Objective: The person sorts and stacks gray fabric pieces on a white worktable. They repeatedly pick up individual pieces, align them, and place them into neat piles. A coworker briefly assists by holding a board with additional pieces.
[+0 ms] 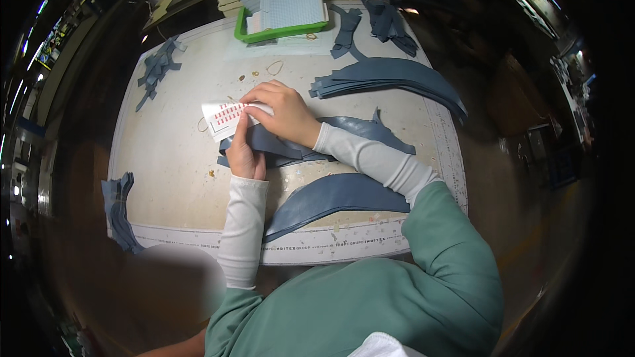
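My left hand (246, 157) is closed around dark blue, leather-like cut pieces (271, 147), its thumb or a finger raised against the lower edge of a white sheet (230, 116) with rows of small red marks. From the right, my right hand (286, 111) pinches the same sheet between thumb and fingers, over the blue pieces. Its fingertips cover part of the sheet, and a small thing at them cannot be made out. A long curved blue piece (370, 131) lies partly under my right forearm. Closer to me rests another curved stack (337, 199).
A green tray (284, 32) with papers stands at the far edge. Curved blue pieces (390, 78) are stacked at the right, with narrower bundles (390, 23) behind. Blue strips (159, 69) lie at the far left, and another bundle (119, 211) hangs over the near left edge.
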The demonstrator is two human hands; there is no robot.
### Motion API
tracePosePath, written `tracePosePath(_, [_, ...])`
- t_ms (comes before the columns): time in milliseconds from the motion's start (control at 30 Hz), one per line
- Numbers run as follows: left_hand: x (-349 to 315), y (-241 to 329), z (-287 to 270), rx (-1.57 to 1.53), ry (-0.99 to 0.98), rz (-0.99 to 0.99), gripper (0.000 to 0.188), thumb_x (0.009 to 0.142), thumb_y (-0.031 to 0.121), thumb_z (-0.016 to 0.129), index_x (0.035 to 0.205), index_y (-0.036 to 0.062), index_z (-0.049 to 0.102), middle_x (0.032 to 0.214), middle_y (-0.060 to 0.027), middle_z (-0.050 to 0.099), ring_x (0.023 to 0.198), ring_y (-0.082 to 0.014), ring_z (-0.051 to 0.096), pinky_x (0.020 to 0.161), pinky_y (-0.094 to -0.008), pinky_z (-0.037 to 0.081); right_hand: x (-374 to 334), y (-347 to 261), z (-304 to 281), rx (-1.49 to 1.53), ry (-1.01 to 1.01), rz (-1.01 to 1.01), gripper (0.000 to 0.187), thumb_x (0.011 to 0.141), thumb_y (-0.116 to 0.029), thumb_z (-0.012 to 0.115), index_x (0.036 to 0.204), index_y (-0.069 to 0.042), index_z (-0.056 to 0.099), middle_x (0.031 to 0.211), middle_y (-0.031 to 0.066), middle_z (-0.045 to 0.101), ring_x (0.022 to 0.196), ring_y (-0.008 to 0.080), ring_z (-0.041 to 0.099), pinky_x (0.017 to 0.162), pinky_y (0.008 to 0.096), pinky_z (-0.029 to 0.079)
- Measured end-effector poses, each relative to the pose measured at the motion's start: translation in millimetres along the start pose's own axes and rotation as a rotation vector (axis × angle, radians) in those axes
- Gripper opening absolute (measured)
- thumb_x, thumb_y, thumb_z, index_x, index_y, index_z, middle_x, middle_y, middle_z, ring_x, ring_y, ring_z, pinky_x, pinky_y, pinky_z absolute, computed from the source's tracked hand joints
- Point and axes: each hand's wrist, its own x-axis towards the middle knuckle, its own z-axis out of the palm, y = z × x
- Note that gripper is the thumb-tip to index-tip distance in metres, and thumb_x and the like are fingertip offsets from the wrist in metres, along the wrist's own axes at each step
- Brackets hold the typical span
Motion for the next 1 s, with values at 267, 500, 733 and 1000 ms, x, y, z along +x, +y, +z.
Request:
tracePosePath(267, [-3,3,2,0.081,-0.011,0.023,0.037,0.092,0.011,0.062,0.126,0.0023,0.051,0.119,-0.0068,0.06,0.105,-0.0156,0.059,0.09,-0.0306,0.048,3,-5,-5,0.085,0.046,0.148,0.008,0.076,-0.014,0.07,0.079,-0.006,0.068,0.085,0.0062,0.068,0.087,0.0257,0.063,0.078,0.0346,0.05])
tracePosePath(500, [-5,5,4,0.067,0.016,0.027,0.036,0.091,0.013,0.063,0.124,0.0036,0.053,0.115,-0.0069,0.061,0.103,-0.0176,0.059,0.089,-0.0328,0.049,6,-9,-7,0.254,0.117,0.288,0.008,0.077,-0.012,0.071,0.077,-0.005,0.067,0.084,0.0067,0.067,0.089,0.0225,0.063,0.077,0.0332,0.05])
tracePosePath(733, [-7,10,9,-0.001,-0.033,-0.029,0.038,0.092,0.015,0.063,0.125,0.0005,0.051,0.121,-0.0093,0.059,0.109,-0.0209,0.058,0.094,-0.0351,0.047,28,39,-40,0.57,-0.211,0.597,0.059,0.082,-0.01,0.072,0.134,-0.005,0.045,0.12,0.0144,0.061,0.103,0.0185,0.061,0.083,0.0284,0.051])
tracePosePath(1000, [-11,18,18,-0.339,-0.327,-0.129,0.043,0.104,0.034,0.022,0.143,0.0204,0.032,0.147,-0.0205,0.034,0.137,-0.034,0.034,0.109,-0.0642,0.027,138,107,-65,0.735,0.004,0.665,0.042,0.088,-0.013,0.064,0.127,-0.007,0.051,0.11,0.0066,0.062,0.101,0.0114,0.057,0.079,0.0261,0.047])
